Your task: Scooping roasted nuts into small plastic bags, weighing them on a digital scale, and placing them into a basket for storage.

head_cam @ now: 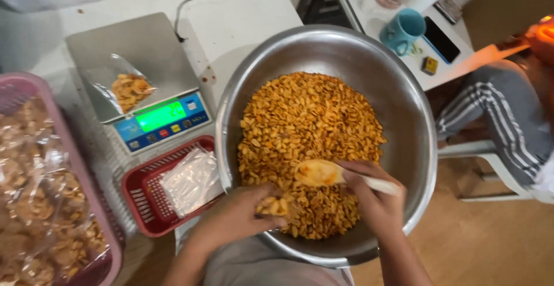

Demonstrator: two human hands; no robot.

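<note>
Pale wooden spoon, lower centre of frame, long axis near horizontal, oval bowl pointing left, handle running right. Gripped by right hand, fingers curled tight round handle, wrist coming up from bottom edge. Left hand cupped, closed loosely on a few orange snack pieces. Both over crunchy orange snack mix heaped in round shiny steel bowl. Left of bowl: red slotted plastic basket with clear bags; upper left, digital scale bearing part-filled clear bag.
</note>
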